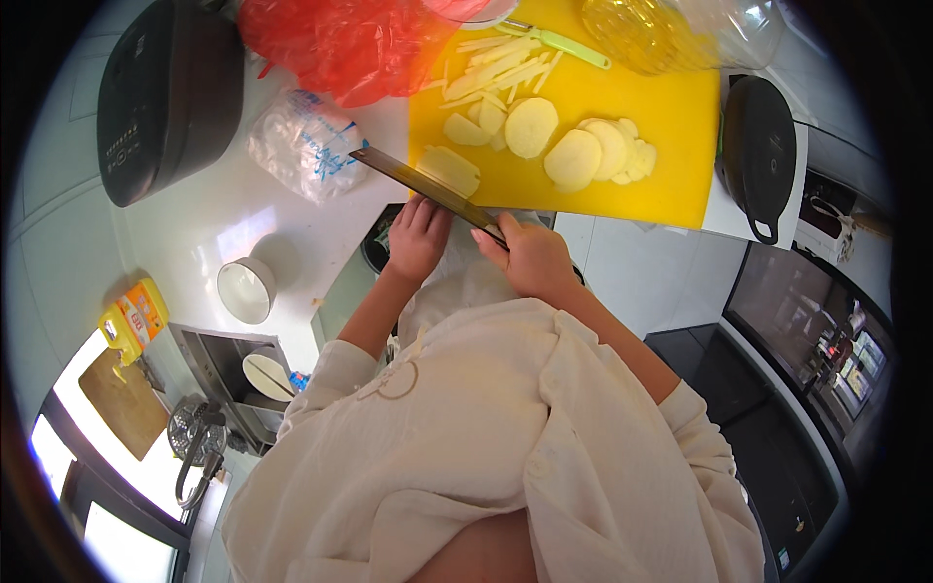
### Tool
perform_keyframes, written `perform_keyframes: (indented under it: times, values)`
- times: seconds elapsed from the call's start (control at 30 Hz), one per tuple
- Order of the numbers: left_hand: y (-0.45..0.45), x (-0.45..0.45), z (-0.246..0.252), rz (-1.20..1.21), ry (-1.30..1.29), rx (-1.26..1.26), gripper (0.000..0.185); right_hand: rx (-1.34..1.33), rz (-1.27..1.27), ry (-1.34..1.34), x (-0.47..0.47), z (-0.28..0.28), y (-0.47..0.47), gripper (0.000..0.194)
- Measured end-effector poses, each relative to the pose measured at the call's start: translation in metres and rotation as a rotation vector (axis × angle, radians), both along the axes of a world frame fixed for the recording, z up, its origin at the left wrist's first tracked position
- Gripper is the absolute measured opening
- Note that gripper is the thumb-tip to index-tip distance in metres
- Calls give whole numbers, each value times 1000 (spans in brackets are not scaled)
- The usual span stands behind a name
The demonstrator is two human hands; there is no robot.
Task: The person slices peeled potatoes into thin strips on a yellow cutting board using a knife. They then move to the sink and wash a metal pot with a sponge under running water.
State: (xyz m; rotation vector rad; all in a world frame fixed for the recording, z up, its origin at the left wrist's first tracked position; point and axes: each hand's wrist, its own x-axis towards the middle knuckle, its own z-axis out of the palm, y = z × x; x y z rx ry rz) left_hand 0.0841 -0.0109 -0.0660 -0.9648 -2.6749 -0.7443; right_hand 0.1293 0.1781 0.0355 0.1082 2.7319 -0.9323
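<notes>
My right hand point(528, 255) grips the handle of a kitchen knife point(430, 188), whose broad blade slants up to the left over the near edge of a yellow cutting board point(678, 197). Just below the blade is my left hand point(419, 237), fingers together at the board's edge; the blade partly hides what its fingertips touch. A stack of potato slices point(450, 171) lies right beyond the blade. Farther in are loose potato slices point(532, 127), a fanned row of round slices point(574, 159) and a pile of potato strips point(496, 69). A green-handled peeler point(572, 48) lies behind them.
Red plastic bags point(342, 44) and a clear plastic bag point(310, 146) lie left of the board. A white bowl point(246, 290) stands near the sink point(211, 350). A dark appliance point(171, 102) stands at upper left, a large clear bottle point(656, 33) at the back, a black lidded appliance point(760, 153) on the right.
</notes>
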Motion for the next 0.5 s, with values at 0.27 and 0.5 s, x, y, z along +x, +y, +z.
perform_keyframes:
  times: [0.27,0.5]
  values:
    - [-7,-2,3,-20,16,11,22,26,13,-58,4,1,-3,47]
    - [-9,-2,1,-30,15,8,22,46,5,9,6,0,-6,46]
